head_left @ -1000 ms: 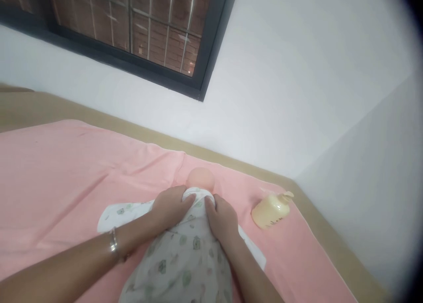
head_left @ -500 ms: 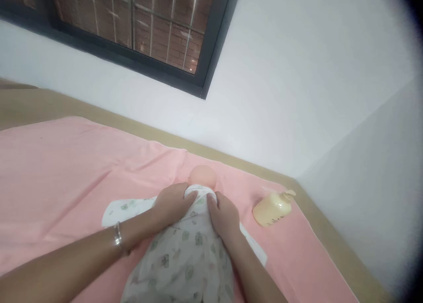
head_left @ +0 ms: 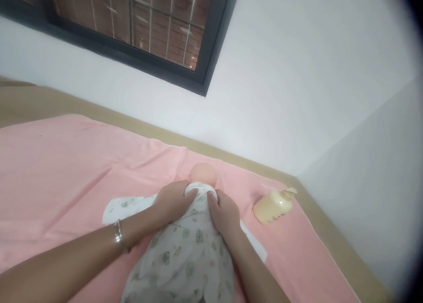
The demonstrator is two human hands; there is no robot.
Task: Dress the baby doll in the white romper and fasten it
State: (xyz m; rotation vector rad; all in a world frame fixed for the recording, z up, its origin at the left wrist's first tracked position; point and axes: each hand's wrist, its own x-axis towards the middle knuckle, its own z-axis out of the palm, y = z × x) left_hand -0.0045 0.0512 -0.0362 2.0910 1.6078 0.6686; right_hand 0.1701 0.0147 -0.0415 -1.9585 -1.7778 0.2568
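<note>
A white baby garment (head_left: pixel 185 250) printed with small green figures lies lengthwise before me, its sleeves spread to both sides. Beyond its neckline shows a smooth, rounded, skin-coloured shape like a doll's head (head_left: pixel 202 173); the rest of it is hidden. My left hand (head_left: pixel 175 201) grips the left side of the neckline, thumb on top of the cloth. On the other side my right hand (head_left: pixel 225 211) pinches the neckline the same way, its thumb close to the left one. Fingers under the fabric are out of sight.
A pale yellow pump bottle (head_left: pixel 272 207) stands to the right on the pink cloth (head_left: pixel 66 171). Tan surface edge (head_left: pixel 231 158) shows past the cloth, against a white wall (head_left: pixel 280 74). A dark-framed window (head_left: pixel 202 80) with bars is above.
Both hands keep their hold on the neckline with hardly any movement. The whole view has shifted very slightly.
</note>
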